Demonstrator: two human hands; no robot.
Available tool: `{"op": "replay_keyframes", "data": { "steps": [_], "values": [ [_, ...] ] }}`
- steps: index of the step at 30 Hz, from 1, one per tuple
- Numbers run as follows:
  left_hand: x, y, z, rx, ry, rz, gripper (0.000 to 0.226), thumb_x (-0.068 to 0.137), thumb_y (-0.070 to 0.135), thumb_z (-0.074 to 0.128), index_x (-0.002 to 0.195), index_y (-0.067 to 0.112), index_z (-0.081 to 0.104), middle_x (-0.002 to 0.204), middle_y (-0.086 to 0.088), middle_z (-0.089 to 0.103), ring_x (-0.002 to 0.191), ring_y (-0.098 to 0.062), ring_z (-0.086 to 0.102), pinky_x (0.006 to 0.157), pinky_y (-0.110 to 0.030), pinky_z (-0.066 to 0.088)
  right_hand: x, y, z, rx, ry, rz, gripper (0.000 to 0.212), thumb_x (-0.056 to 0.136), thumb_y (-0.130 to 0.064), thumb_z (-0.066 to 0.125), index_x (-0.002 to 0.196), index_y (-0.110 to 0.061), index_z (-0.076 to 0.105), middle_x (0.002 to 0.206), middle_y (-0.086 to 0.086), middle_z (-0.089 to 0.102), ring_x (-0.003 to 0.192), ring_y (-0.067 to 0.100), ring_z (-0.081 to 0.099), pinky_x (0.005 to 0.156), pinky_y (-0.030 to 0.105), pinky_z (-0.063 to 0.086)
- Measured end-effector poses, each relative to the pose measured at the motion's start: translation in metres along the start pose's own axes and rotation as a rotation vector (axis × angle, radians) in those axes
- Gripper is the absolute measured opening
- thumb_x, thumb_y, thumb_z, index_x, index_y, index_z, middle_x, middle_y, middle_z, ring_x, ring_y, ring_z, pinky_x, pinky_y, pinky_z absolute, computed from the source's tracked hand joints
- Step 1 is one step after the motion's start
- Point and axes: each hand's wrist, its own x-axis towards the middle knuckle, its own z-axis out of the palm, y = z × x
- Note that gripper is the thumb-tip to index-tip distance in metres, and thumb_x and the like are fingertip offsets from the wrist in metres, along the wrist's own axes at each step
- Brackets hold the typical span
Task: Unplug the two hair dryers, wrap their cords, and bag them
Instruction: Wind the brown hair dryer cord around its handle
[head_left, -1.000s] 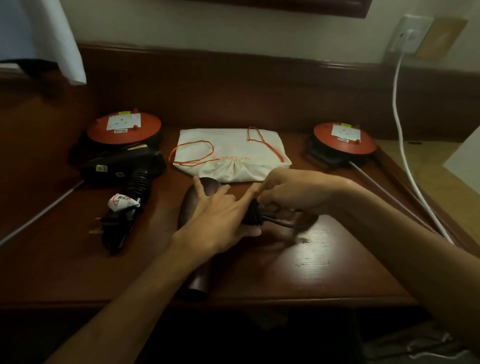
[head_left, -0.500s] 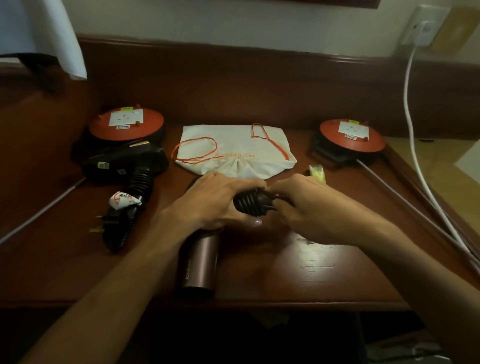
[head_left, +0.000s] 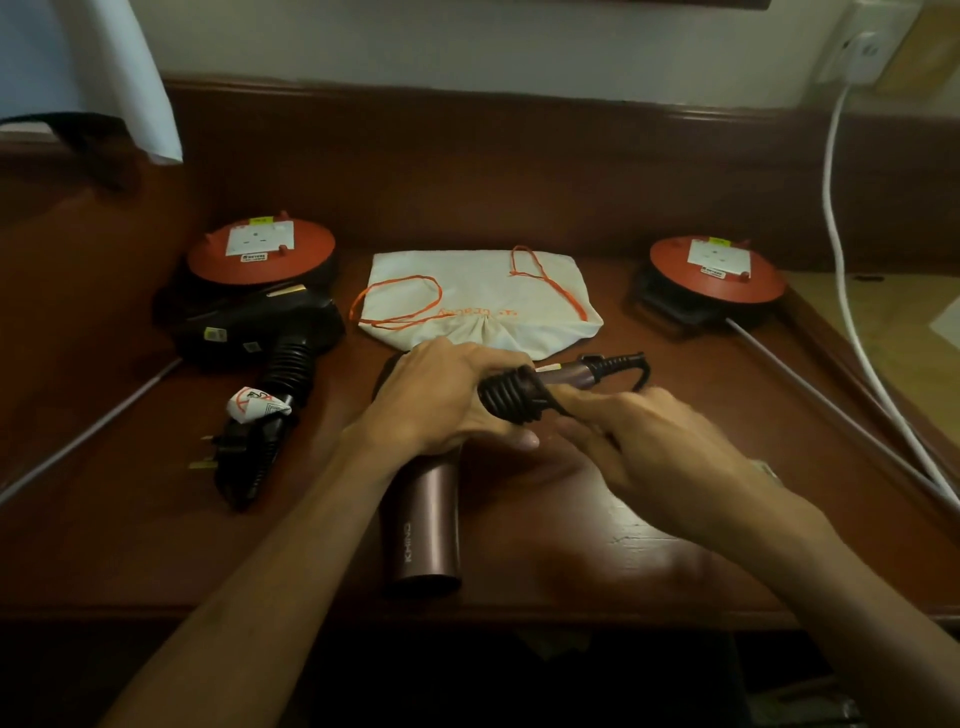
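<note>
A rose-brown hair dryer (head_left: 422, 530) lies mid-table, barrel toward me. My left hand (head_left: 441, 400) presses down on its body where the handle joins. Black cord (head_left: 511, 397) is coiled in several turns around the handle, which points right. My right hand (head_left: 649, 447) pinches the cord beside the coils. A black hair dryer (head_left: 254, 332) rests at the left, its cord wound on the handle and its plug (head_left: 228, 452) lying free. A white drawstring bag (head_left: 483, 306) with orange strings lies flat behind my hands.
Two orange cable reels sit at the back: the left reel (head_left: 260, 252) and the right reel (head_left: 717, 270). A white cable (head_left: 841, 249) hangs from a wall socket (head_left: 865, 52) at the upper right. A wooden ledge runs behind the table (head_left: 649, 561).
My left hand closed down over the dryer body, then the handle with its coils came into view pointing right. My right hand slid along the cord, and more turns now sit on the handle.
</note>
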Motion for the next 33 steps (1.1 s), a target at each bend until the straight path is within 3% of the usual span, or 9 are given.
{"op": "replay_keyframes", "data": {
  "steps": [4, 8, 14, 17, 23, 25, 27, 30, 33],
  "values": [
    [0.001, -0.009, -0.004, -0.159, -0.080, -0.042, 0.071, 0.056, 0.083, 0.074, 0.119, 0.050, 0.068, 0.101, 0.019, 0.072, 0.096, -0.005, 0.065, 0.081, -0.036, 0.056, -0.003, 0.006, 0.019, 0.079, 0.042, -0.099, 0.051, 0.100, -0.054, 0.032, 0.149, -0.042, 0.038, 0.108, -0.005, 0.071, 0.084, 0.026, 0.065, 0.067, 0.047, 0.053],
    [0.001, -0.012, -0.009, -0.244, -0.159, -0.096, 0.075, 0.057, 0.089, 0.066, 0.125, 0.055, 0.065, 0.114, 0.022, 0.072, 0.107, -0.007, 0.067, 0.098, -0.042, 0.054, -0.009, 0.014, 0.028, 0.010, 0.079, -0.131, 0.052, 0.101, -0.051, 0.025, 0.152, -0.044, 0.031, 0.090, -0.003, 0.070, 0.065, 0.021, 0.060, 0.058, 0.045, 0.053],
    [-0.011, -0.007, -0.016, -0.554, -0.062, -0.138, 0.038, 0.080, 0.057, 0.078, 0.110, 0.035, 0.078, 0.087, 0.002, 0.079, 0.079, -0.019, 0.077, 0.074, -0.041, 0.063, -0.014, 0.017, 0.035, 0.121, 0.255, -0.260, 0.042, 0.103, -0.019, 0.051, 0.145, -0.018, 0.053, 0.085, -0.003, 0.059, 0.063, 0.014, 0.051, 0.052, 0.036, 0.048],
    [-0.018, -0.012, -0.020, -0.660, 0.024, -0.146, 0.030, 0.079, 0.043, 0.081, 0.105, 0.029, 0.081, 0.087, -0.002, 0.080, 0.081, -0.021, 0.078, 0.078, -0.047, 0.063, -0.018, 0.011, 0.044, 0.220, 0.372, -0.318, 0.033, 0.098, -0.009, 0.059, 0.131, -0.005, 0.064, 0.084, -0.002, 0.057, 0.065, 0.011, 0.050, 0.057, 0.022, 0.042],
    [-0.021, -0.015, -0.023, -0.703, -0.020, -0.117, 0.040, 0.082, 0.033, 0.079, 0.122, 0.034, 0.072, 0.089, 0.016, 0.079, 0.094, -0.011, 0.076, 0.085, -0.024, 0.059, -0.011, 0.014, 0.053, 0.280, 0.314, -0.283, 0.028, 0.101, -0.014, 0.056, 0.127, -0.012, 0.065, 0.089, -0.002, 0.063, 0.073, 0.009, 0.059, 0.061, 0.025, 0.046],
    [-0.021, -0.015, -0.024, -0.699, -0.049, -0.104, 0.039, 0.083, 0.031, 0.078, 0.123, 0.031, 0.073, 0.088, 0.012, 0.079, 0.094, -0.015, 0.077, 0.087, -0.030, 0.059, -0.007, 0.022, 0.055, 0.304, 0.353, -0.213, 0.015, 0.099, -0.023, 0.058, 0.106, -0.014, 0.069, 0.084, -0.009, 0.062, 0.070, 0.001, 0.055, 0.061, 0.019, 0.042],
    [-0.022, -0.014, -0.022, -0.711, -0.055, -0.098, 0.037, 0.083, 0.029, 0.079, 0.120, 0.027, 0.075, 0.089, 0.002, 0.080, 0.086, -0.020, 0.078, 0.079, -0.039, 0.061, -0.001, 0.033, 0.061, 0.255, 0.328, -0.101, 0.035, 0.098, -0.046, 0.052, 0.088, -0.015, 0.066, 0.071, -0.011, 0.058, 0.061, 0.005, 0.052, 0.054, 0.031, 0.045],
    [-0.022, -0.009, -0.018, -0.666, -0.057, -0.102, 0.037, 0.079, 0.034, 0.083, 0.115, 0.028, 0.077, 0.087, -0.002, 0.080, 0.079, -0.021, 0.078, 0.071, -0.041, 0.064, 0.008, 0.048, 0.059, 0.288, 0.194, -0.001, 0.051, 0.090, -0.067, 0.046, 0.090, -0.023, 0.072, 0.076, -0.008, 0.067, 0.065, 0.008, 0.061, 0.059, 0.039, 0.054],
    [-0.020, -0.007, -0.014, -0.613, -0.088, -0.102, 0.041, 0.073, 0.046, 0.086, 0.112, 0.034, 0.078, 0.086, -0.001, 0.079, 0.079, -0.021, 0.077, 0.075, -0.049, 0.064, 0.026, 0.063, 0.040, 0.426, -0.046, -0.003, 0.001, 0.090, -0.034, 0.069, 0.091, -0.035, 0.068, 0.095, -0.007, 0.072, 0.076, 0.001, 0.066, 0.064, 0.017, 0.056]
  ]
}}
